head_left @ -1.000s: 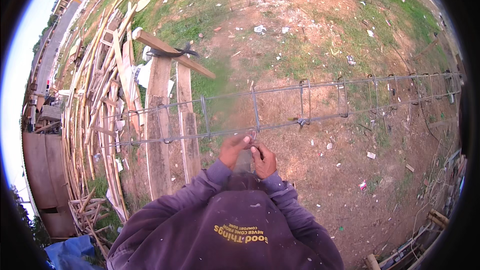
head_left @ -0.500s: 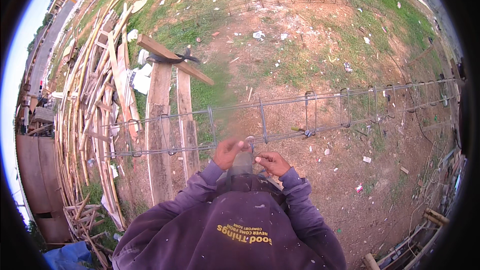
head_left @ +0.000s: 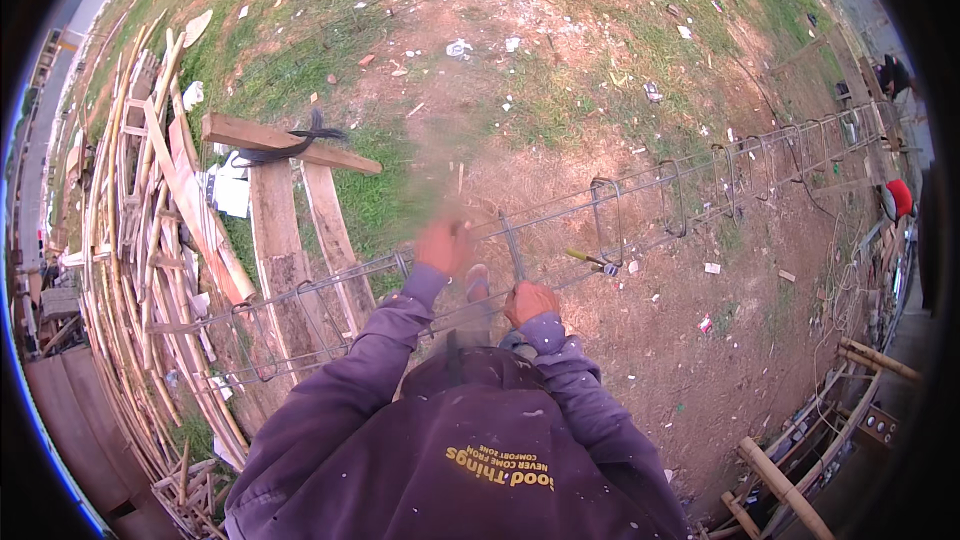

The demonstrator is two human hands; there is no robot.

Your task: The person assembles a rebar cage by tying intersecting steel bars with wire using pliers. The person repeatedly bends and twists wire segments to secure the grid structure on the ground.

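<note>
A long rebar cage (head_left: 662, 182) of thin steel bars with square stirrups runs across in front of me, rising toward the far right. My left hand (head_left: 443, 245) reaches over it near the upper bar; its fingers are smeared by motion. At the foot of a stirrup (head_left: 512, 245), my right hand (head_left: 530, 303) is closed against the lower bar. Whatever its fingers hold is hidden. A yellow-handled metal tool, like pincers, (head_left: 592, 261) rests by the lower bar to the right of that stirrup. Part of my sandalled foot (head_left: 477, 283) shows beneath the bars.
Upright boards (head_left: 278, 225) support the cage on the left, under a wooden crosspiece (head_left: 340, 155) with a bundle of black wire (head_left: 290, 145) draped on it. Bamboo poles and planks (head_left: 110, 260) lie piled farther left. A bamboo frame (head_left: 790, 490) stands at the lower right.
My left hand has moved up from below the bars to the upper bar. The right hand has shifted up to the lower bar by the stirrup. My view has turned, tilting the cage.
</note>
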